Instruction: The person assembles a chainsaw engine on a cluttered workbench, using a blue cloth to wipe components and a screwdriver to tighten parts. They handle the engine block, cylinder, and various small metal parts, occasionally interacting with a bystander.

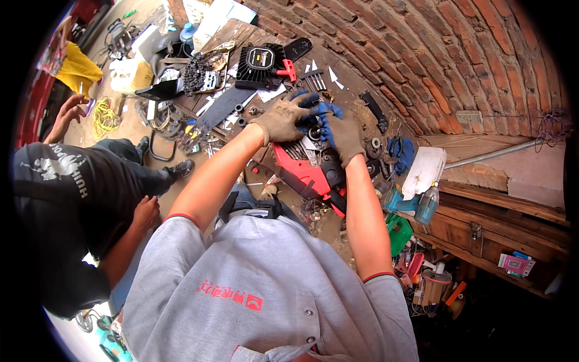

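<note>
- Yr L hand [283, 120], in a glove, is on top of the red machine [301, 172]; fingers bent, can't tell if they pinch a small bit.
- Yr R hand [341, 133], gloved too, is right next to it, fingers curled; can't tell what's in them.
- Red machine's at the near edge of the table [351, 96], under yr hands.
- Blk cover [259, 65] w/ red handle [287, 70]: toward the far edge.
- Chain pile [204, 71]: L edge.
- Blue cloth thing [400, 152]: R edge.
</note>
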Motion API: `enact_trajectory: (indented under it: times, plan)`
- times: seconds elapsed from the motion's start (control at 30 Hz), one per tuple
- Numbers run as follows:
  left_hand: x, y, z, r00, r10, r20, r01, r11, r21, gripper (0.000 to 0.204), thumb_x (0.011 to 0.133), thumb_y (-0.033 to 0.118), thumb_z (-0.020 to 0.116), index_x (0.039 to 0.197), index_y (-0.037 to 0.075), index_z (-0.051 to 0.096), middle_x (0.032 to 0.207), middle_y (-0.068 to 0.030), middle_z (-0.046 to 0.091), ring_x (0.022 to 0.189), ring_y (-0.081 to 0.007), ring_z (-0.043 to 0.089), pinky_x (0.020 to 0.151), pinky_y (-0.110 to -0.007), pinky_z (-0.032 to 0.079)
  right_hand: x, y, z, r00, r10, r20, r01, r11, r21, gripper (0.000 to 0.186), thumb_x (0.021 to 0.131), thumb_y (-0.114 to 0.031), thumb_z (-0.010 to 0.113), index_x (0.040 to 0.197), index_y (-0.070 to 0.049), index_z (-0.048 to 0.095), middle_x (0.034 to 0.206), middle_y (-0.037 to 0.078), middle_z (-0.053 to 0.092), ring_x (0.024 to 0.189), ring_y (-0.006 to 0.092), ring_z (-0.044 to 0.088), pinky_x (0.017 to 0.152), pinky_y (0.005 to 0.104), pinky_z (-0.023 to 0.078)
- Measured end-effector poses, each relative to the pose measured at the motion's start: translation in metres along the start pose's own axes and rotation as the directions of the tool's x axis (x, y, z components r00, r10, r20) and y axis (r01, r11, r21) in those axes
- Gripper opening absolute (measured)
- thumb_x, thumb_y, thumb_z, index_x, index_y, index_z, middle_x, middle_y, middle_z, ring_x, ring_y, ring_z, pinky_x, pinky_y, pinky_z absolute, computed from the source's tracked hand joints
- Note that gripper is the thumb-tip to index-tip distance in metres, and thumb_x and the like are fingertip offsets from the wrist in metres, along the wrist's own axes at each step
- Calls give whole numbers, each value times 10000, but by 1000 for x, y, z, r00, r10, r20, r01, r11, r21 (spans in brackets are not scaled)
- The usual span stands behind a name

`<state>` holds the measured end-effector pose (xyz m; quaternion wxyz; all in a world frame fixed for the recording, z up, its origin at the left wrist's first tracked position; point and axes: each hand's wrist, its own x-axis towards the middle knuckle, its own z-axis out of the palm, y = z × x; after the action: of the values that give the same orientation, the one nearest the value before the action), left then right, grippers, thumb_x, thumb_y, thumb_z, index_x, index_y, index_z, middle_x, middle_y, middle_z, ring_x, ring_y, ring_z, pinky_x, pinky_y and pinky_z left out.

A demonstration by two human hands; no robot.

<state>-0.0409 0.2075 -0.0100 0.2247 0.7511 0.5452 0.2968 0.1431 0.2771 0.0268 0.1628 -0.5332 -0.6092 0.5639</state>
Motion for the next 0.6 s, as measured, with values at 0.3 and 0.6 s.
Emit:
enact_trajectory:
  times: [0.3,0.6]
  plan:
    - [1,2,-4,1000,-7,-12,6,1000,-16,543,717,188,764,1249,186,656,1538,-124,401,1328,-378,478,1056,-453,463,7,5,-2,997,55,-49,-69,937,-341,541,930,-475,574,1330,-110,598,1213,249,651,1166,424,605,985,449,464]
    - [1,-4,4,996,61,-71,-59,998,38,557,730,184,754,1273,206,632,1498,-125,442,1325,-375,478,1048,-467,470,-14,-21,7,996,-19,-83,-19,903,-429,574,919,-532,596,1288,-93,624,1231,244,642,1171,423,597,990,456,459]
